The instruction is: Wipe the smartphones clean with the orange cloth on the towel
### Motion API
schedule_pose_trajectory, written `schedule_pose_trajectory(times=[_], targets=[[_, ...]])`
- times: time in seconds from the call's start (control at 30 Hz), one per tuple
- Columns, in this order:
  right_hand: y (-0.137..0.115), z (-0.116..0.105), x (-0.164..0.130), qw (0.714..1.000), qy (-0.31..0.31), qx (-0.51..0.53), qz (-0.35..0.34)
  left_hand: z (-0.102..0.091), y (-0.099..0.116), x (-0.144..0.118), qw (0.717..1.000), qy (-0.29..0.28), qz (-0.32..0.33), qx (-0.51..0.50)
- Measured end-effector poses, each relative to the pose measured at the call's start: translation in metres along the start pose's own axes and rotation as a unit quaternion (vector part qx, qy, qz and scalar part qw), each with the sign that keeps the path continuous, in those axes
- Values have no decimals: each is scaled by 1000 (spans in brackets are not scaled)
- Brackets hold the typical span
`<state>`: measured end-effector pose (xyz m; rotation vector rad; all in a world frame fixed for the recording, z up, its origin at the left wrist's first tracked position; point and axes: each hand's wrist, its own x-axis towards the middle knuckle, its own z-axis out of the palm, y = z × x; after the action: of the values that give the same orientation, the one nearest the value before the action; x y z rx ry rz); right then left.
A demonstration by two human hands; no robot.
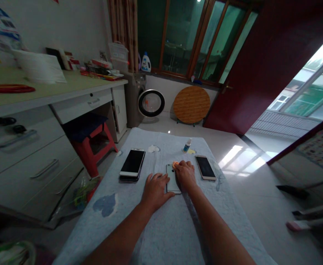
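A silver phone (172, 179) lies face down on the light blue cloth (161, 228) that covers the table. My left hand (155, 190) rests flat against its left edge and steadies it. My right hand (185, 173) lies over its right side and presses a small orange pad (175, 165) onto its upper end. A white-framed phone (133, 163) lies screen up at the left, stacked on a darker one. A gold phone (205, 167) lies screen up at the right. A small bottle (187, 145) with a blue label stands behind, beside a white wad (153, 149).
A white desk with drawers (25, 147) runs along the left, with a red stool (91, 141) under it. A washing machine (141, 101) and a round wooden tabletop (191, 105) stand against the far wall. The dark red door (260, 73) is open at the right.
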<state>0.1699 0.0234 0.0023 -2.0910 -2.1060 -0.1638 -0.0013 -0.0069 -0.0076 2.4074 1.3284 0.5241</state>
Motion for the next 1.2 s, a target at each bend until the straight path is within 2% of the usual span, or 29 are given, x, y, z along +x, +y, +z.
schedule_pose_trajectory(times=[0.33,0.47,0.7,0.8,1.03,1.2], targets=[[-33,2,7,999,-14,16,-44,-8,3,1,1000,-4,18,-5],[-30,2,12,1000,-17,12,-19,-6,3,0,1000,-9,5,-3],[-7,1,14,998,-29,19,48,0,2,-1,1000,-3,-8,-2],[-6,1,18,998,-42,17,34,-1,1,0,1000,-10,-5,-2],[-31,3,27,997,-49,55,-27,-8,4,1,1000,-18,3,-6],[-29,1,24,998,-41,51,-14,-6,5,-1,1000,-4,-6,-7]])
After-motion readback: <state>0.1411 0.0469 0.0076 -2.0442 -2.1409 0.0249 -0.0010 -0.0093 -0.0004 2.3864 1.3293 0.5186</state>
